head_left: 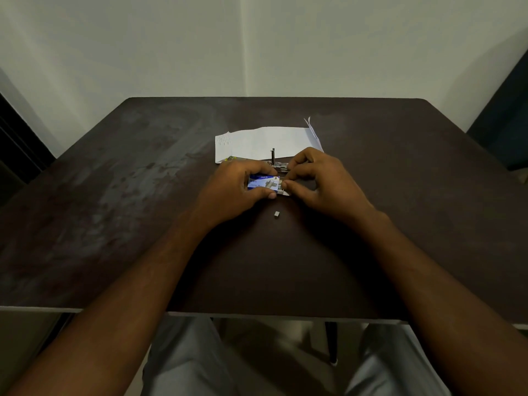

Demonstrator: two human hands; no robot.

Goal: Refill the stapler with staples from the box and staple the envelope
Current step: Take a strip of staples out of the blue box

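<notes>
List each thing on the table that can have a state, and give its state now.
staple box: gripped by left hand, its right end open, right hand fingertips at the opening
stapler: lying open beyond the hands, not held
envelope: flat on table, untouched
small staple block: loose on table, apart from hands

On the table [114, 195] in front of me, the envelope [265, 141] lies farthest away, near the middle. Just before it, touching its near edge, lies the stapler [275, 164], partly hidden behind my hands. Nearer still, my left hand [237, 187] holds the staple box [263, 182], and my right hand [323, 184] sits just to its right, fingertips at the box's right end. A small block of staples [276, 214] lies alone on the table, just nearer to me than the box, between my wrists.
</notes>
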